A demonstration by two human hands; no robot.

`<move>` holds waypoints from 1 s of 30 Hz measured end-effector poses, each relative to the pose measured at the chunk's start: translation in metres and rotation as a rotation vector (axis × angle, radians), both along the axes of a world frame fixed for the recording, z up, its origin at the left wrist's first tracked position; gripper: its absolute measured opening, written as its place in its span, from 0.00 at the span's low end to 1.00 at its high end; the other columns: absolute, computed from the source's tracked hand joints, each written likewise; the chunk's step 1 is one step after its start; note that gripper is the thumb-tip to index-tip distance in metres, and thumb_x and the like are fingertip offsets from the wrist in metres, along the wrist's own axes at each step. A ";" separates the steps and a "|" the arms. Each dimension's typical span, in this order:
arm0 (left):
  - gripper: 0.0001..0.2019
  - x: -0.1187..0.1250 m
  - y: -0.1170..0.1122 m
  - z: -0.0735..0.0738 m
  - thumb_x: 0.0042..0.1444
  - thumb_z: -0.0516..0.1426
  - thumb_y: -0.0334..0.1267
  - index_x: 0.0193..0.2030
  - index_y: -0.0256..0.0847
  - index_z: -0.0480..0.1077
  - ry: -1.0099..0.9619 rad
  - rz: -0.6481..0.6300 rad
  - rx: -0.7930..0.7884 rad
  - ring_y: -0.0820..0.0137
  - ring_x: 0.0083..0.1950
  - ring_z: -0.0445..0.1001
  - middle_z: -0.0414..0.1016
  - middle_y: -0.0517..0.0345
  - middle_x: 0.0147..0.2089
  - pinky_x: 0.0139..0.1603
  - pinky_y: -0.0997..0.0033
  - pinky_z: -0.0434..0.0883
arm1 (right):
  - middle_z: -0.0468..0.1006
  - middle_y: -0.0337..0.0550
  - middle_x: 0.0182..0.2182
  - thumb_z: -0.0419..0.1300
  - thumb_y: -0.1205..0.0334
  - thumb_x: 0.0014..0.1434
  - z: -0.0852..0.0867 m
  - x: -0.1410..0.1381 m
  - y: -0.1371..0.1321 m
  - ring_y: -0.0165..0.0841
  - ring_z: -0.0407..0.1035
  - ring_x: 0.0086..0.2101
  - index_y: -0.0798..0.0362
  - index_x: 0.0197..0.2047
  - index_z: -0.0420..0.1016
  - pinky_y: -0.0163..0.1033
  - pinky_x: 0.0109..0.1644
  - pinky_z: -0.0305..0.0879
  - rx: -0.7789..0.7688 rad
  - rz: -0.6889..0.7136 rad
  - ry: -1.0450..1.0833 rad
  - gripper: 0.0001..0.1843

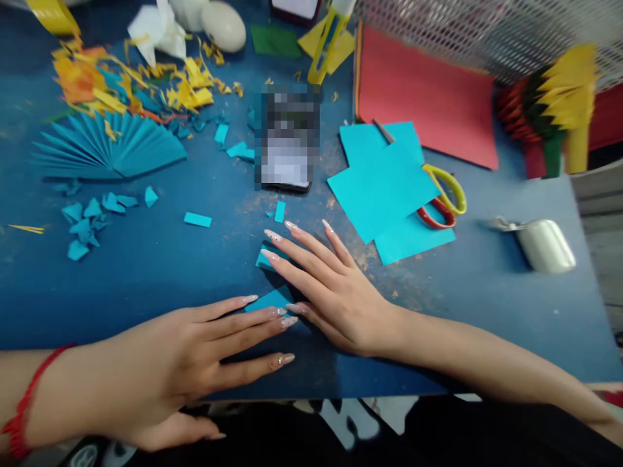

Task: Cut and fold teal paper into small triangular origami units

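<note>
- Blue surface (228, 263); left hand (189, 350) open, fingertips at a blue paper piece (267, 299); right hand (335, 292) spread, thumb there too; neither visibly grips;
- beyond, a flat strip (197, 220), seemingly unworked;
- farther, folded bits (82, 228) and pleated fan (117, 149) look done; sheets (384, 188) unfolded.

Turquoise paper piece (269, 299), flat, partly covered, near another part-hidden turquoise slip (263, 262)
</note>
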State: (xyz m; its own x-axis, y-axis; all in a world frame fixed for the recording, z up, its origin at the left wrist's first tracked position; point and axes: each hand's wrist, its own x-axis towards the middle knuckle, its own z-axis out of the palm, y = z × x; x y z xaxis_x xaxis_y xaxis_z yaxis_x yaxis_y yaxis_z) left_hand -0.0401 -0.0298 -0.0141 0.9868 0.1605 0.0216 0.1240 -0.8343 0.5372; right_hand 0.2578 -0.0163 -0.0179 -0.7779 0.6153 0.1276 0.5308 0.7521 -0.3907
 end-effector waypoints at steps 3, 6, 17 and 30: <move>0.45 0.010 0.008 0.001 0.64 0.64 0.52 0.82 0.42 0.54 0.003 -0.008 -0.042 0.53 0.80 0.62 0.57 0.45 0.82 0.84 0.50 0.57 | 0.60 0.59 0.77 0.47 0.55 0.79 -0.002 0.003 0.001 0.44 0.44 0.80 0.59 0.80 0.54 0.66 0.83 0.40 -0.056 -0.058 0.075 0.32; 0.46 0.020 0.014 -0.002 0.66 0.62 0.59 0.83 0.40 0.53 -0.012 -0.020 -0.063 0.49 0.81 0.61 0.59 0.41 0.81 0.84 0.44 0.56 | 0.62 0.58 0.77 0.48 0.56 0.78 -0.004 0.005 0.001 0.44 0.46 0.79 0.57 0.81 0.50 0.66 0.82 0.45 -0.085 -0.097 0.132 0.33; 0.45 0.015 -0.001 0.001 0.65 0.64 0.51 0.83 0.43 0.51 0.056 0.036 0.026 0.49 0.82 0.58 0.54 0.43 0.83 0.84 0.43 0.53 | 0.65 0.63 0.74 0.52 0.56 0.77 -0.009 0.008 -0.002 0.49 0.52 0.78 0.58 0.80 0.50 0.70 0.79 0.53 -0.042 -0.099 0.171 0.34; 0.41 -0.022 -0.039 0.015 0.66 0.64 0.47 0.82 0.49 0.55 0.116 0.144 0.163 0.54 0.82 0.59 0.50 0.48 0.84 0.87 0.52 0.42 | 0.85 0.51 0.58 0.60 0.59 0.76 -0.009 0.009 -0.001 0.43 0.77 0.63 0.58 0.61 0.79 0.56 0.71 0.70 0.233 0.220 0.220 0.17</move>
